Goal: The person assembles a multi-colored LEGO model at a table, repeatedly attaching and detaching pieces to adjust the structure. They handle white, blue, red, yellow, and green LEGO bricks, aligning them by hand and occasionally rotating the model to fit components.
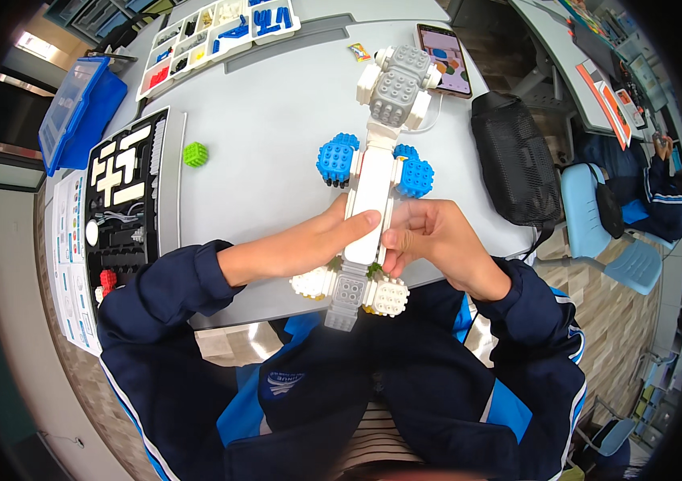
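A long brick-built toy model (365, 192) lies between the two hands, held up above the tabletop (269, 104) and across its near edge. Its long axis runs from the near edge toward the far right corner, leaning slightly right at the far end. The bulky grey end (399, 88) points away from the person, while the flat grey tail (347, 305) juts past the near edge, over the lap. Two blue studded blocks (335, 160) flank the body ahead of the hands; two white studded blocks (391, 297) flank it nearer the person.

The left hand (329, 234) reaches in from the left side. Its thumb lies across the top of the white body, the other fingers tucked underneath and mostly hidden, so it has the model clasped. The right hand (433, 236) comes from the opposite side. Its thumb and forefinger are bent close together against the body's right edge, just ahead of the right white block; whether they pinch the model or a small piece, I cannot tell. Neither hand is clearly nearer: both touch the middle-to-near stretch.

A green block (195, 155) sits toward the tabletop's left edge, well apart from both hands. A phone (445, 60) lies near the far right corner.
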The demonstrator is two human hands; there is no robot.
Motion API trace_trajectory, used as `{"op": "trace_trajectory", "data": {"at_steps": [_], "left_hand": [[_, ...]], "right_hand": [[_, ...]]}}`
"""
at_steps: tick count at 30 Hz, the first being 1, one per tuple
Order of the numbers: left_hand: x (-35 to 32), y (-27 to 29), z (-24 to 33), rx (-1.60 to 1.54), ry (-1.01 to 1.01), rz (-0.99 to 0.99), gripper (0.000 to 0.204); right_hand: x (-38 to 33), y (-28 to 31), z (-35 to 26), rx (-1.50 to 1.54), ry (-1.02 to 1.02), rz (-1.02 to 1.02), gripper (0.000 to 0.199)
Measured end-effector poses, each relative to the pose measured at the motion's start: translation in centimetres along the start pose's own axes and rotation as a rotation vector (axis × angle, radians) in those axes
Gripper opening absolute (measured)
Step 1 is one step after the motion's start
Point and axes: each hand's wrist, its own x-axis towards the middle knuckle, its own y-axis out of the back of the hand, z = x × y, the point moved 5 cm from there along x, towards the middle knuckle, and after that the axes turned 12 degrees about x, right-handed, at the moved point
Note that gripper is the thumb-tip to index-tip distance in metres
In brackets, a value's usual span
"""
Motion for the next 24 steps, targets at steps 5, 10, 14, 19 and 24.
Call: {"op": "trace_trajectory", "data": {"at_steps": [5,10,14,19,24], "left_hand": [[-0.2,0.1,-0.1,-0.034,0.074,-0.061,0.069],[-0.1,0.2,-0.5,-0.002,0.101,-0.007,0.072],[-0.1,0.2,-0.3,-0.024,0.115,0.023,0.071],[-1.3,1.0,0.1,0.084,0.265,-0.135,0.066],[-0.9,0.1,0.1,0.02,0.19,-0.278,0.063]], "right_hand": [[0.0,-0.1,0.3,0.026,-0.005,0.015,0.019],[0.0,0.1,0.1,0.018,0.003,0.006,0.019],[-0.1,0.3,0.3,-0.024,0.001,-0.037,0.021],[-0.6,0.2,0.4,-0.148,0.029,-0.163,0.024],[-0.4,-0.3,0.9,-0.232,-0.09,-0.213,0.02]]}}
